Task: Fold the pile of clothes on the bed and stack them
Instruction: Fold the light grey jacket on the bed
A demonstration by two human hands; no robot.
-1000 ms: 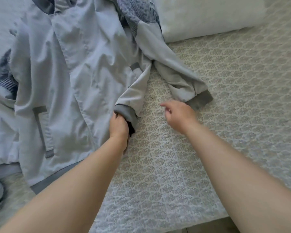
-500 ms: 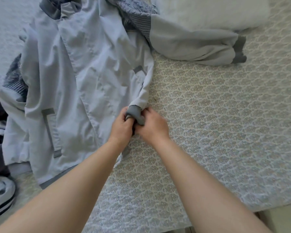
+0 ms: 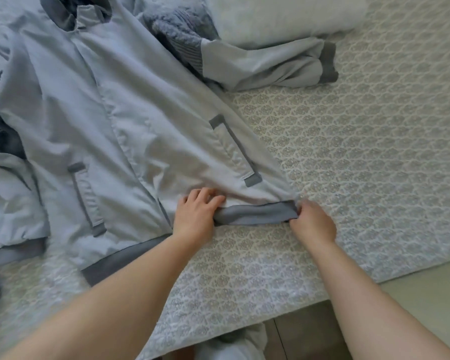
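Place: my bedroom at home
Bed: I stand at its edge, a cream lace-patterned bedspread (image 3: 361,152) over it
Pillow: a white pillow (image 3: 283,16) at the far side
Clothes: my pale grey jacket (image 3: 120,120) spread on the cover
Floor: pale floor (image 3: 426,287) beside the bed

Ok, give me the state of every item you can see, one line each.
Jacket: front up, spread on the bed, not yet folded.
Hem band: stretched between both hands.
Left hand: holds the band's left end.
Right hand: pinches its right end.
Sleeve: bunched against the pillow.
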